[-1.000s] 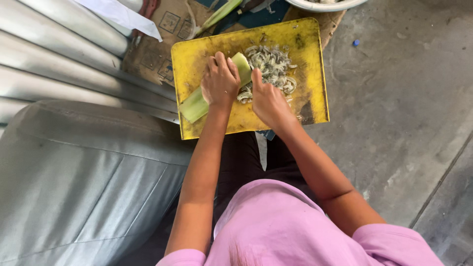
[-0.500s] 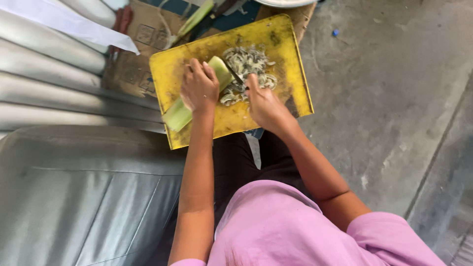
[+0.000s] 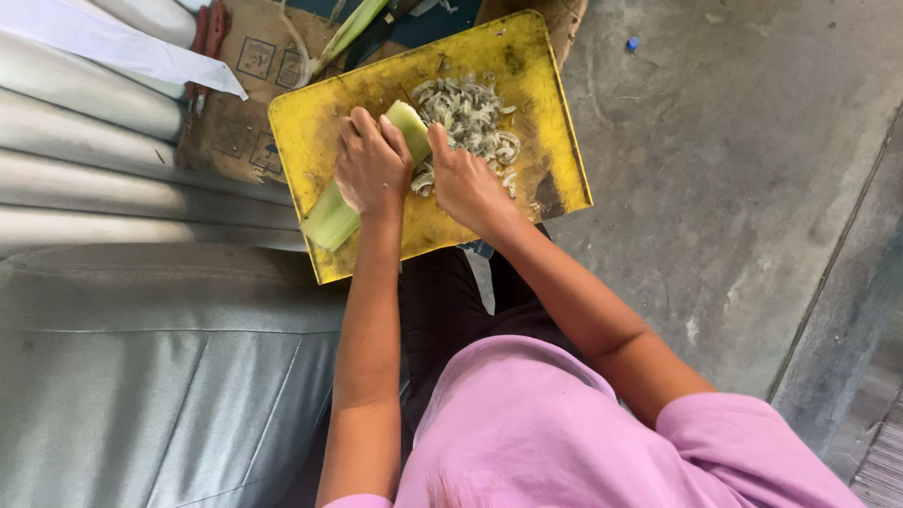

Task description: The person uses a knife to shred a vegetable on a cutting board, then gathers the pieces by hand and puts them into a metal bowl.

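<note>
Underneath, pale green stalk pinned by clamped left hand, right hand fisted beside it, grip unclear.

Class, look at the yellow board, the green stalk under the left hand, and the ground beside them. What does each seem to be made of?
The yellow board: probably plastic; uniform colour, rounded corners, dull stained surface.
The green stalk: fibrous plant matter, pale green with a moist cut end, held down by the left hand.
The ground: likely concrete; grey, matte, blotchy, with a straight joint line.
</note>
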